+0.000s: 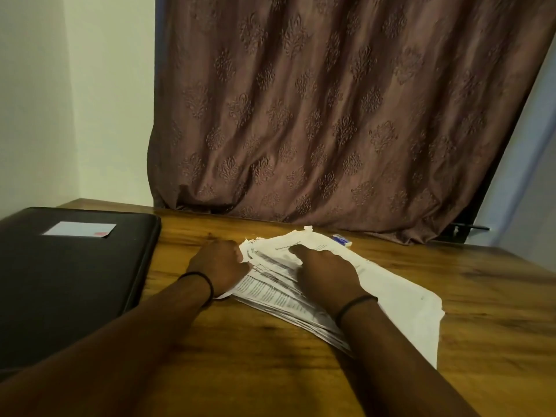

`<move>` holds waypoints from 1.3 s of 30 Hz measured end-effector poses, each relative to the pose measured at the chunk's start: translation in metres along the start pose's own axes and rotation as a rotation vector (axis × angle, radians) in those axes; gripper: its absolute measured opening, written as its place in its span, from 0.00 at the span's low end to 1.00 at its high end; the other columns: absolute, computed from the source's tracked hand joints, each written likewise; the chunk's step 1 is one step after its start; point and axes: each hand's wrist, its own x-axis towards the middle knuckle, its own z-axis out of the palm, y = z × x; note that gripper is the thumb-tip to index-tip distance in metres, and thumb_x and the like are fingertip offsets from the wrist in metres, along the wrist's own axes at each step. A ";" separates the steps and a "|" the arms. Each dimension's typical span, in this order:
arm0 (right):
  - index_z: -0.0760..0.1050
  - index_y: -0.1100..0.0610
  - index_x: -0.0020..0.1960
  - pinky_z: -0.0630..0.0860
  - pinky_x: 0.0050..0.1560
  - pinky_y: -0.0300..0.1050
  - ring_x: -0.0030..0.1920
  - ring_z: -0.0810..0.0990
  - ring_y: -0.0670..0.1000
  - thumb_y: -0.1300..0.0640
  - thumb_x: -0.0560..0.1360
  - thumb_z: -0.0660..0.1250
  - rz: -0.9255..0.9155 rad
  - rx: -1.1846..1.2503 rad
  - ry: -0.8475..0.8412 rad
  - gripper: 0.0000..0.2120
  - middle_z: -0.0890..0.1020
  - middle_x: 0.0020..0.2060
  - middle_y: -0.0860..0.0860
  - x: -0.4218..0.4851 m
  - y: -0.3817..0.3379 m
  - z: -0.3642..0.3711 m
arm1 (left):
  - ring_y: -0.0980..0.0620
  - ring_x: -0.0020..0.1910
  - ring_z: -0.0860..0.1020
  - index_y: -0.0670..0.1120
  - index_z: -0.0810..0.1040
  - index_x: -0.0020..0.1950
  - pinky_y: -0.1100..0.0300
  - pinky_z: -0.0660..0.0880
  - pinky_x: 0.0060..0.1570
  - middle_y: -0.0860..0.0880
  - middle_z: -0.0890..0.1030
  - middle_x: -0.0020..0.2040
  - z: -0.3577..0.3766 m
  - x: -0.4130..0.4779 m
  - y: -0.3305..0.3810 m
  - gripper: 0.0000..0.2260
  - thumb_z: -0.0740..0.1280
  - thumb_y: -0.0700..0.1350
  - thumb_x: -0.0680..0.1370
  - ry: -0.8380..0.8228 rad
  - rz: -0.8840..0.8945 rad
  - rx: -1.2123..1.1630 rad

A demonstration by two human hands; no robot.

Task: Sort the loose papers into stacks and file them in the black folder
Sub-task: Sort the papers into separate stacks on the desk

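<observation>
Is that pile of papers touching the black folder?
Apart. The head view shows a strip of bare table between the folder and the near edge of the papers.

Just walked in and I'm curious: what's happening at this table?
A person has both hands on a messy pile of papers on the table. The left hand holds its left edge; the right hand rests on top. The folder lies closed to the left.
</observation>
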 end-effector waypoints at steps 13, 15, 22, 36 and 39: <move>0.77 0.51 0.62 0.72 0.51 0.46 0.53 0.78 0.52 0.47 0.77 0.65 0.002 -0.088 -0.124 0.16 0.82 0.54 0.51 -0.003 -0.007 -0.005 | 0.50 0.37 0.75 0.48 0.72 0.35 0.59 0.68 0.37 0.50 0.76 0.35 -0.008 0.005 -0.001 0.14 0.64 0.54 0.77 0.032 -0.127 0.105; 0.77 0.53 0.61 0.73 0.52 0.47 0.52 0.79 0.53 0.50 0.78 0.64 0.016 -0.101 -0.095 0.14 0.82 0.53 0.52 -0.002 -0.008 -0.004 | 0.51 0.36 0.75 0.48 0.73 0.36 0.59 0.68 0.36 0.50 0.76 0.35 -0.009 0.005 -0.001 0.14 0.65 0.54 0.77 0.006 -0.132 0.115; 0.74 0.52 0.66 0.76 0.58 0.49 0.57 0.80 0.52 0.51 0.81 0.61 0.106 -0.025 0.008 0.15 0.81 0.60 0.51 -0.001 -0.003 -0.009 | 0.51 0.39 0.75 0.47 0.73 0.40 0.59 0.69 0.35 0.50 0.77 0.38 -0.020 0.002 0.003 0.16 0.69 0.59 0.74 -0.123 -0.206 0.029; 0.75 0.52 0.66 0.78 0.58 0.48 0.56 0.80 0.52 0.52 0.81 0.62 0.111 0.004 -0.059 0.15 0.81 0.59 0.51 0.001 -0.004 -0.007 | 0.45 0.41 0.83 0.36 0.79 0.54 0.51 0.81 0.40 0.41 0.84 0.47 -0.024 -0.009 0.026 0.11 0.73 0.37 0.73 -0.350 -0.384 -0.524; 0.74 0.52 0.67 0.77 0.58 0.49 0.57 0.80 0.54 0.54 0.81 0.60 0.099 0.015 0.032 0.15 0.81 0.60 0.52 -0.001 -0.005 -0.009 | 0.45 0.44 0.80 0.37 0.77 0.52 0.56 0.76 0.40 0.42 0.82 0.51 -0.019 -0.001 0.020 0.13 0.75 0.40 0.72 -0.195 -0.316 -0.433</move>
